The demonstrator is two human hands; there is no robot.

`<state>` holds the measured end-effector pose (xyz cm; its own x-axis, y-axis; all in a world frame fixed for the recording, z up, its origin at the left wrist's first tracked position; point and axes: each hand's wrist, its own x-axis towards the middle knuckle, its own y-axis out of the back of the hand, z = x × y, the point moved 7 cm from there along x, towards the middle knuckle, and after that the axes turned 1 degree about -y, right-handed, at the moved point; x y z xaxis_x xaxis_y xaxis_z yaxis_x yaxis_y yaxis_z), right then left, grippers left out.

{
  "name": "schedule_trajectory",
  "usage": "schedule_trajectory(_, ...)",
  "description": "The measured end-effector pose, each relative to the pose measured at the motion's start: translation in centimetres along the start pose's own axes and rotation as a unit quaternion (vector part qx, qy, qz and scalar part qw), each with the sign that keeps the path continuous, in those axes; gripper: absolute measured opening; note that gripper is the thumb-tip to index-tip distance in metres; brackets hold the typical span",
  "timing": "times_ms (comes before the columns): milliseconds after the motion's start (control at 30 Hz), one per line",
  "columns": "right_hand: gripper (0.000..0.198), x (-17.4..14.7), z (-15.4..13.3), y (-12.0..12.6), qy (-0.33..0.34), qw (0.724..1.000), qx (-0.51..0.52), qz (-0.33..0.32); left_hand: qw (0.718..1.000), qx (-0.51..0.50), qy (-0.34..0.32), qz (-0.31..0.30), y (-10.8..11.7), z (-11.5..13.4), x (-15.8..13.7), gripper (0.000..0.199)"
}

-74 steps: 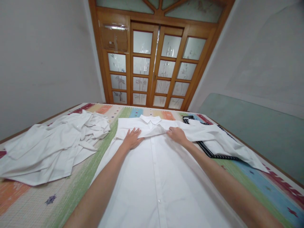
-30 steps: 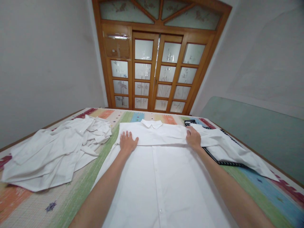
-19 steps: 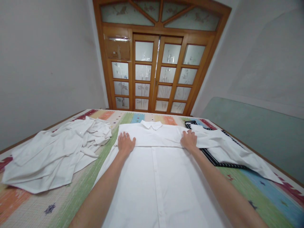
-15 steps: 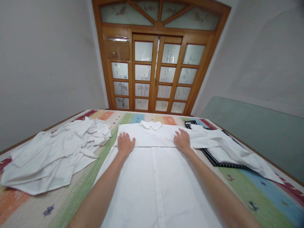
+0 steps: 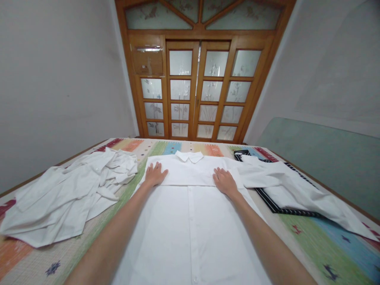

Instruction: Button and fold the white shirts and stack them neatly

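A white button-up shirt (image 5: 222, 229) is spread on the table, its collar (image 5: 189, 157) at the far end. The left sleeve is folded straight across the chest below the collar, while the other sleeve (image 5: 297, 184) stretches out to the right. My left hand (image 5: 154, 174) lies on the folded band near its left end, fingers spread. On the same band, right of the collar, rests my right hand (image 5: 225, 181) with its fingers stretched out. Neither hand grips the cloth.
A crumpled white garment (image 5: 65, 194) lies on the left. Under the right sleeve is a folded black-and-white striped item (image 5: 273, 206). A colourful patterned cloth (image 5: 97, 225) covers the table. Behind stand wooden glass-paned doors (image 5: 196, 91); a pale green panel (image 5: 320, 158) leans on the right.
My right hand has slid slightly left and inward over the folded band. My left hand has shifted a little up and left. The view has tilted slightly.
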<state>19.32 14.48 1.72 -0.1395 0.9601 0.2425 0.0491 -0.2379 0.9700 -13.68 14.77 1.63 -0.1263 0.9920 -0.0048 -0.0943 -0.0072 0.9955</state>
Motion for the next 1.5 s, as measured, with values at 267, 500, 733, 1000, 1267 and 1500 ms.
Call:
schedule_trajectory(267,0.047,-0.1,0.0,-0.1,-0.004,1.000,-0.004,0.008,0.997,0.019,-0.054,0.044,0.7,-0.7,4.4,0.058)
schedule_trajectory(500,0.047,-0.1,0.0,0.1,-0.021,1.000,0.010,0.015,0.991,0.028,-0.064,0.119,2.9,-1.4,5.8,0.040)
schedule_trajectory(733,0.047,-0.2,-0.1,0.3,-0.027,0.999,0.018,0.022,0.993,0.077,-0.036,0.085,4.5,-2.7,8.1,0.041)
schedule_trajectory(1000,0.048,-0.2,0.3,0.3,-0.057,0.998,0.026,0.020,0.997,0.062,-0.036,0.039,5.8,-5.4,10.0,0.041)
schedule_trajectory(1267,0.051,-0.5,1.7,0.1,-0.144,0.989,0.024,0.024,0.992,0.097,-0.053,0.054,4.9,-5.6,9.5,0.032)
schedule_trajectory(1500,0.052,-0.4,1.7,-0.1,-0.125,0.991,0.016,0.036,0.980,0.135,-0.096,0.109,5.6,-4.1,7.2,0.027)
